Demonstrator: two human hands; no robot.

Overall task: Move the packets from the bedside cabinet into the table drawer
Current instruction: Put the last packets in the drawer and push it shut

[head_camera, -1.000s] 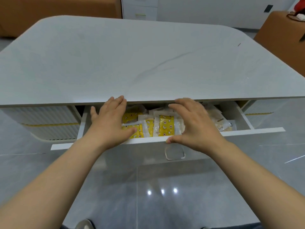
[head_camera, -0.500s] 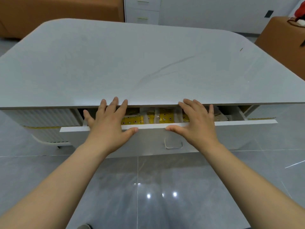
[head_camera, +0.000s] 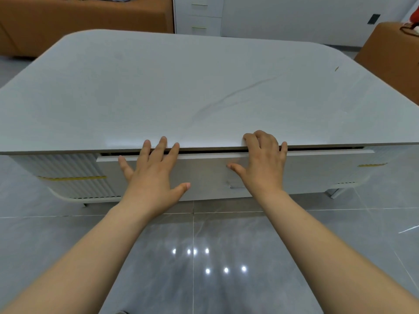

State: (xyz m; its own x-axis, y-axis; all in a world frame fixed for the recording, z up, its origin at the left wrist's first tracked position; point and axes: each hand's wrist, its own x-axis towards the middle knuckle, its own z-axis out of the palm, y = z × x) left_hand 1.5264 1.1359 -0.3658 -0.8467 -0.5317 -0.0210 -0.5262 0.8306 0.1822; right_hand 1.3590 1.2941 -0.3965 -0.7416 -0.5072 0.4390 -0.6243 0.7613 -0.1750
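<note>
Entry, head view. Your left hand [head_camera: 149, 177] lay flat against the front of the drawer [head_camera: 204, 173], spread wide: fingers [head_camera: 162, 146] straight and fanned, tips reaching up to the front edge of the counter [head_camera: 204, 87], thumb out to the right on the white panel. Your right hand [head_camera: 263, 168] pressed the same panel further right, palm against it, thumb stretched left and little finger straight. The other fingers were bent at the knuckles at the counter's edge, tips out of sight. Neither hand gripped anything. The drawer stood all but closed, with only a thin dark slit between its top rim and the underside of the counter top. The packets were out of view; through that slit you could not tell what lay inside. A small recessed handle [head_camera: 235, 185] showed on the drawer front, just beside your right wrist. Left of the drawer, the counter's ribbed white side [head_camera: 68, 164] carried a gold strip [head_camera: 72, 178]. The counter top was pale grey with a faint dark vein. Below, a glossy grey tiled floor [head_camera: 192, 291] showed lamp reflections. Behind the counter were a brown sofa [head_camera: 79, 17], a white drawer unit [head_camera: 199, 17] and, at far right, a brown seat [head_camera: 390, 46].
</note>
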